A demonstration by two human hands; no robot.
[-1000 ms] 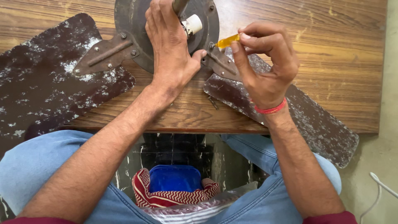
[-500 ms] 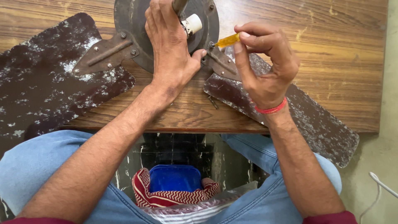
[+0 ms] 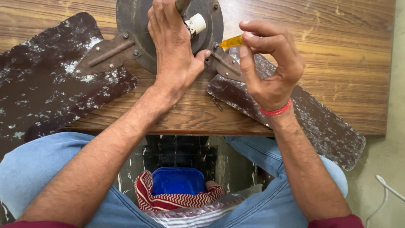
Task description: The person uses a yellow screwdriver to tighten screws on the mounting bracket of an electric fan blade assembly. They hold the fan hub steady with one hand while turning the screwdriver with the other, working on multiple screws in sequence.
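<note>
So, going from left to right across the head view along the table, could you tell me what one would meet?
Left fan blade → blade bracket → left hand on the round motor housing → yellow-handled screwdriver → right hand → bare wooden table.

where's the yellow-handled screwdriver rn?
Head view, upper centre-right: the yellow-handled screwdriver is pinched in the right hand, tip at the blade bracket beside the fan motor hub that the left hand presses on.
</note>
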